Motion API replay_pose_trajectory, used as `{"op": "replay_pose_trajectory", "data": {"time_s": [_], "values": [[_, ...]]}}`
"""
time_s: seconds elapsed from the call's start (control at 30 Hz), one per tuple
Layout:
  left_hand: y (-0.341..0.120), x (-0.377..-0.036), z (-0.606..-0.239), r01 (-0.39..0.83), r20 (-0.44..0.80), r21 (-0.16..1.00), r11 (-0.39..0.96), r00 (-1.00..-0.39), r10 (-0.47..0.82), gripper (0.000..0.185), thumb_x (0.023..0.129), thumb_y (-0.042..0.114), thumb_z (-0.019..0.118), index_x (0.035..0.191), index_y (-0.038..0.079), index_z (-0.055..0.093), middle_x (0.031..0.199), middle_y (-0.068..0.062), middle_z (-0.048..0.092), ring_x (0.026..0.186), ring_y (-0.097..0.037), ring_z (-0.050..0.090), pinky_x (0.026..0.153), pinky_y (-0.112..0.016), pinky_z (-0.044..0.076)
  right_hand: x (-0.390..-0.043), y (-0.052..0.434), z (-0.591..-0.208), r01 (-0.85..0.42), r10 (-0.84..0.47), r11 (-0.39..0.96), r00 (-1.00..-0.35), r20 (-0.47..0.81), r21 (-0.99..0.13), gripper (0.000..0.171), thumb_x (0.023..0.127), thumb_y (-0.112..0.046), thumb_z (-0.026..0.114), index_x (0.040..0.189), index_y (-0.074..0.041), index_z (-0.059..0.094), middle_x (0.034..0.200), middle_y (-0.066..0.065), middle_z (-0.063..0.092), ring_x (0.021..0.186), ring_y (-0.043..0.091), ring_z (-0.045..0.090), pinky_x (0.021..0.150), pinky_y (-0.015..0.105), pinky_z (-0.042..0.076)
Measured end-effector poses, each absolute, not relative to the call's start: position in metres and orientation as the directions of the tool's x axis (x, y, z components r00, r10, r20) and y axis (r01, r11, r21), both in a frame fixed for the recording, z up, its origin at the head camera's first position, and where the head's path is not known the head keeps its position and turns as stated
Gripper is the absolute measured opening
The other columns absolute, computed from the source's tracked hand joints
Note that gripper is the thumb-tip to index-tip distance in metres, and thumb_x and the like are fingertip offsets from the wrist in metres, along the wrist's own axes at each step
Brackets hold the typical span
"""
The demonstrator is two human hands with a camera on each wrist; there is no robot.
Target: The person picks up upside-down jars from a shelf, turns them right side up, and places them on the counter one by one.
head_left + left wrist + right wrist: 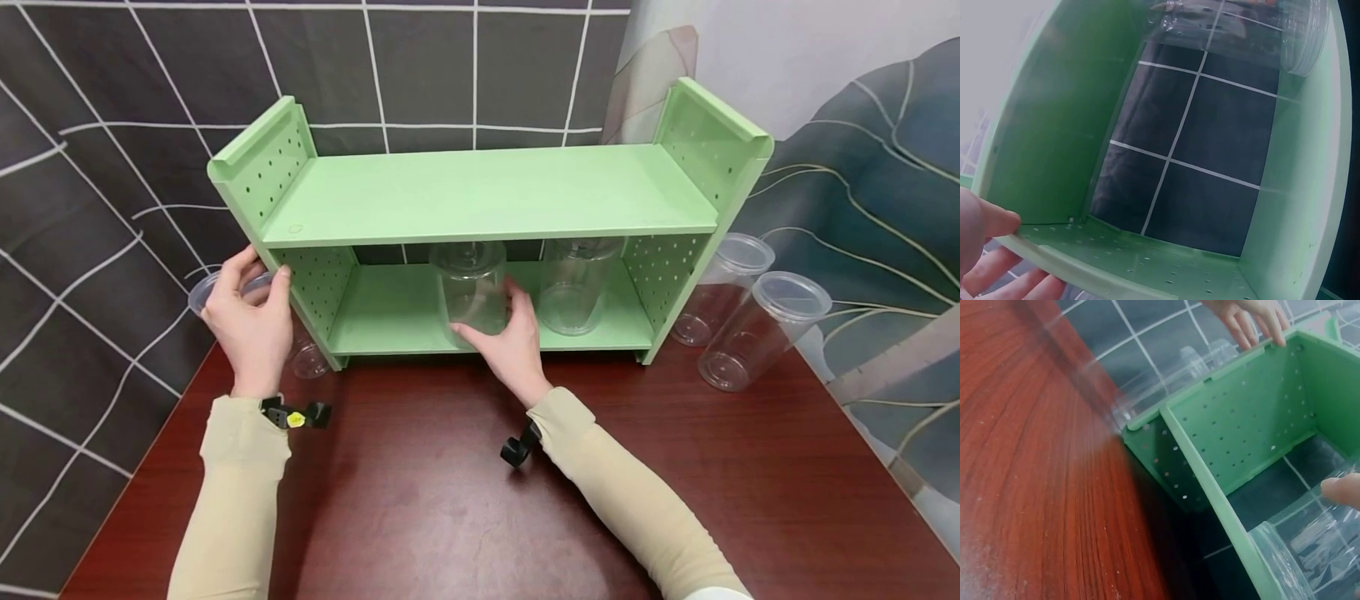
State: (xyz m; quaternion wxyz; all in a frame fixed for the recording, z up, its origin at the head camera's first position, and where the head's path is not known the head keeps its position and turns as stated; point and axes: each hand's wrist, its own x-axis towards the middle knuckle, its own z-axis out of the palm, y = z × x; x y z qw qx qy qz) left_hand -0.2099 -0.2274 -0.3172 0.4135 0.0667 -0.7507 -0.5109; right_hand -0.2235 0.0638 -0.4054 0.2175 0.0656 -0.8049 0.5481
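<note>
A light green two-tier shelf rack (487, 196) stands on the table, its side panels dotted with small holes. My left hand (255, 333) grips the front edge of its left side panel, just below the upper board; in the left wrist view the thumb (999, 220) lies against the edge with the other fingers outside. On the lower board, near the middle, my right hand (513, 350) holds a clear plastic jar (468, 287), thumb in front and fingers round its right side. A second clear jar (573, 292) stands to the right on that board.
Two clear lidded jars, one nearer (765, 333) and one behind (720, 287), stand right of the rack. Another clear jar (307, 358) is left of it, partly hidden behind my left hand. Dark tile-patterned cloth (427, 67) hangs behind the red-brown table (420, 500).
</note>
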Motion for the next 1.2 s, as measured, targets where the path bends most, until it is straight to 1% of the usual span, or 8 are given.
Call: {"op": "replay_pose_trajectory", "data": {"time_s": [0.2, 0.4, 0.5, 0.63, 0.7, 0.87, 1.1, 1.2], "values": [[-0.223, -0.208, -0.319, 0.312, 0.534, 0.835, 0.453, -0.658, -0.532, 0.042, 0.093, 0.012, 0.075, 0.133, 0.016, 0.067, 0.12, -0.007, 0.071, 0.087, -0.006, 0.067, 0.082, -0.02, 0.056, -0.216, 0.069, -0.404, -0.366, 0.108, 0.404, -0.891, 0.441, -0.838, 0.098, 0.073, -0.033, 0.093, 0.15, -0.003, 0.042, 0.142, 0.01, 0.051, 0.119, 0.025, 0.053, 0.101, 0.035, 0.048], [-0.198, -0.186, -0.313, 0.359, 0.504, 0.862, 0.357, -0.677, -0.535, 0.054, 0.091, 0.006, 0.075, 0.142, 0.005, 0.056, 0.136, -0.011, 0.062, 0.119, -0.016, 0.06, 0.103, -0.028, 0.048, -0.205, 0.074, -0.401, -0.358, 0.076, 0.409, -0.903, 0.422, -0.84, 0.098, 0.073, -0.034, 0.092, 0.15, -0.004, 0.041, 0.14, 0.009, 0.05, 0.121, 0.024, 0.053, 0.102, 0.033, 0.047], [-0.181, -0.17, -0.308, 0.403, 0.533, 0.846, 0.349, -0.653, -0.538, 0.059, 0.089, 0.001, 0.075, 0.143, -0.002, 0.05, 0.144, -0.014, 0.055, 0.133, -0.017, 0.051, 0.113, -0.028, 0.037, -0.199, 0.076, -0.4, -0.351, 0.069, 0.395, -0.91, 0.409, -0.849, 0.097, 0.073, -0.034, 0.093, 0.15, -0.004, 0.041, 0.139, 0.009, 0.05, 0.123, 0.025, 0.054, 0.103, 0.033, 0.047], [-0.165, -0.155, -0.313, 0.458, 0.63, 0.776, 0.433, -0.592, -0.502, 0.063, 0.086, -0.001, 0.078, 0.141, -0.009, 0.047, 0.145, -0.019, 0.051, 0.137, -0.017, 0.044, 0.117, -0.029, 0.029, -0.191, 0.081, -0.4, -0.352, 0.059, 0.376, -0.914, 0.402, -0.857, 0.095, 0.073, -0.036, 0.093, 0.148, -0.005, 0.043, 0.137, 0.006, 0.05, 0.123, 0.024, 0.054, 0.104, 0.034, 0.047], [-0.159, -0.15, -0.319, 0.473, 0.664, 0.746, 0.469, -0.588, -0.463, 0.067, 0.084, -0.001, 0.08, 0.141, -0.01, 0.046, 0.145, -0.02, 0.05, 0.137, -0.018, 0.043, 0.117, -0.031, 0.028, -0.188, 0.085, -0.4, -0.36, 0.053, 0.363, -0.913, 0.405, -0.859, 0.092, 0.073, -0.035, 0.093, 0.146, -0.006, 0.044, 0.136, 0.004, 0.051, 0.122, 0.023, 0.054, 0.104, 0.034, 0.047], [-0.15, -0.147, -0.346, 0.502, 0.673, 0.722, 0.476, -0.671, -0.312, 0.078, 0.08, 0.006, 0.087, 0.147, 0.0, 0.046, 0.15, -0.006, 0.049, 0.14, -0.017, 0.04, 0.118, -0.036, 0.027, -0.179, 0.091, -0.398, -0.377, 0.024, 0.324, -0.913, 0.406, -0.868, 0.084, 0.073, -0.033, 0.093, 0.141, -0.01, 0.049, 0.134, -0.001, 0.053, 0.12, 0.018, 0.055, 0.102, 0.033, 0.049], [-0.133, -0.139, -0.382, 0.452, 0.527, 0.719, 0.528, -0.85, 0.01, 0.106, 0.072, 0.046, 0.093, 0.158, 0.026, 0.034, 0.158, 0.008, 0.037, 0.145, -0.017, 0.033, 0.117, -0.051, 0.03, -0.162, 0.099, -0.388, -0.413, -0.079, 0.14, -0.91, 0.406, -0.9, 0.075, 0.076, -0.019, 0.092, 0.136, -0.011, 0.048, 0.136, 0.002, 0.053, 0.127, 0.017, 0.053, 0.107, 0.032, 0.046], [-0.125, -0.133, -0.392, 0.416, 0.442, 0.729, 0.544, -0.892, 0.091, 0.118, 0.066, 0.058, 0.092, 0.16, 0.027, 0.028, 0.16, 0.008, 0.034, 0.145, -0.016, 0.031, 0.116, -0.052, 0.031, -0.154, 0.102, -0.383, -0.39, -0.143, 0.036, -0.913, 0.382, -0.92, 0.073, 0.077, -0.007, 0.089, 0.135, -0.009, 0.046, 0.138, 0.005, 0.053, 0.129, 0.019, 0.054, 0.108, 0.034, 0.045]]}}
